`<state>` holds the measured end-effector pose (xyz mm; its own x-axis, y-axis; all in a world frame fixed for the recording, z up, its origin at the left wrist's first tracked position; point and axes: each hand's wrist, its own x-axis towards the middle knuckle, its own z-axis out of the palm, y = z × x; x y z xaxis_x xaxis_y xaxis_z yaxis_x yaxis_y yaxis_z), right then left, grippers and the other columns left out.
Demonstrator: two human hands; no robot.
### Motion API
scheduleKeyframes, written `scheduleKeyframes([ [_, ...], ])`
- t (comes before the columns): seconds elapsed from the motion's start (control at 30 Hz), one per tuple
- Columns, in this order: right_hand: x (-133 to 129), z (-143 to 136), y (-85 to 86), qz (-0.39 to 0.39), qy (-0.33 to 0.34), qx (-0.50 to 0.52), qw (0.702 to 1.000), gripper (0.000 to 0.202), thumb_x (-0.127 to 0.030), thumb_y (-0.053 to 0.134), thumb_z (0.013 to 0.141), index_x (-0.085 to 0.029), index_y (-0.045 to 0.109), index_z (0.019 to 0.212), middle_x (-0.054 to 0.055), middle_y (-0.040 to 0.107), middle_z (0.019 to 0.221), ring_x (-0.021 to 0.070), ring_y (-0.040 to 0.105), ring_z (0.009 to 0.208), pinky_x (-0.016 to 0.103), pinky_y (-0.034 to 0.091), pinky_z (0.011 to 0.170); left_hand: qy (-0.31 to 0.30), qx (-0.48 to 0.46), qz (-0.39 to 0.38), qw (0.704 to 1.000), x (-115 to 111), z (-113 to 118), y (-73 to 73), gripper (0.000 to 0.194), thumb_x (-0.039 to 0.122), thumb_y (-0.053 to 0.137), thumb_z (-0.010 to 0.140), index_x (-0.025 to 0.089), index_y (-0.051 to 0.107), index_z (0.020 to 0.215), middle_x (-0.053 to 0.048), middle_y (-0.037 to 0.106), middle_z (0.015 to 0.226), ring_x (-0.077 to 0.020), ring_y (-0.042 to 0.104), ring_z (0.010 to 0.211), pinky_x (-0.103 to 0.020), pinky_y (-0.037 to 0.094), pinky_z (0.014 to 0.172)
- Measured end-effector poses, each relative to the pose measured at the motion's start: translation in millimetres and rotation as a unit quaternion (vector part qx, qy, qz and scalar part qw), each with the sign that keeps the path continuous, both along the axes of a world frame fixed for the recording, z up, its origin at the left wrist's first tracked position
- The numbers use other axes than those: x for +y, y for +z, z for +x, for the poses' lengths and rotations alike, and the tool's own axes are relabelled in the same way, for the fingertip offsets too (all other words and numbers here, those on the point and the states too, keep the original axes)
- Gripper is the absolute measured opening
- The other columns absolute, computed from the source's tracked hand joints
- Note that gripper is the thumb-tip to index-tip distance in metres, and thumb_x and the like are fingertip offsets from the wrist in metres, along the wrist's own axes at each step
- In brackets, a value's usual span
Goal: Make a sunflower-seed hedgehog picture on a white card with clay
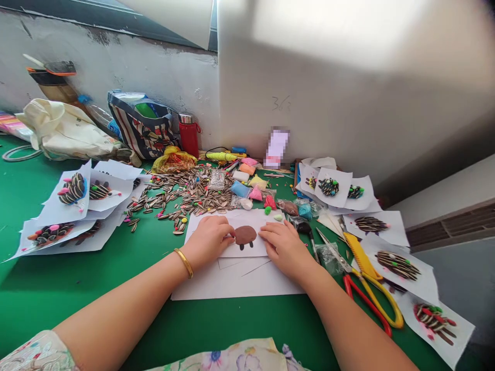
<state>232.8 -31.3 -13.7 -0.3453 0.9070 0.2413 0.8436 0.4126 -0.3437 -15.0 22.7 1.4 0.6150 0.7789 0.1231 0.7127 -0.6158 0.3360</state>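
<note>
A flattened brown clay body (246,235) with two short dark legs lies on a white sheet of paper (216,250) in front of me. My left hand (212,234), with a gold bracelet at the wrist, rests on the sheet's left part. Its thumb and index finger are pinched together at the body's left edge; whatever is between them is too small to make out. On the right side of the sheet, my right hand (284,245) lies with fingers stretched out, holding nothing. More white paper (240,283) lies beneath.
Striped sunflower seeds (193,190) are heaped behind the sheet, beside bags of coloured clay (241,189). Scissors (367,278) and a yellow cutter (359,252) lie right of my hand. Seed-decorated cards (398,265) flank both sides. A red flask (188,136) stands by the wall.
</note>
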Motion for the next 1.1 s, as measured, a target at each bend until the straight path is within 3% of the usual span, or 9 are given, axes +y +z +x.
scheduleKeyframes([
  [0.33,-0.2,0.6,0.2,0.001,0.004,0.002,1.0,0.034,-0.01,0.05,0.088,-0.025,0.069,0.113,0.007,0.068,0.123,0.0246,0.057,0.123,0.059,0.022,0.116,0.018,-0.012,0.011,1.0,-1.0,-0.7,0.2,0.006,0.021,0.069,0.083,0.022,0.073,0.088,-0.004,0.066,0.091,-0.0229,0.06,0.096,-0.037,0.04,0.086],
  [1.1,-0.5,0.1,3.7,-0.009,0.009,-0.01,1.0,0.033,-0.011,0.049,0.09,-0.025,0.069,0.113,0.008,0.067,0.125,0.0241,0.058,0.12,0.058,0.025,0.115,-0.013,0.003,0.04,0.999,-0.3,-1.8,-2.9,0.016,0.025,0.061,0.09,0.023,0.077,0.087,-0.004,0.066,0.084,-0.0206,0.059,0.087,-0.038,0.039,0.087],
])
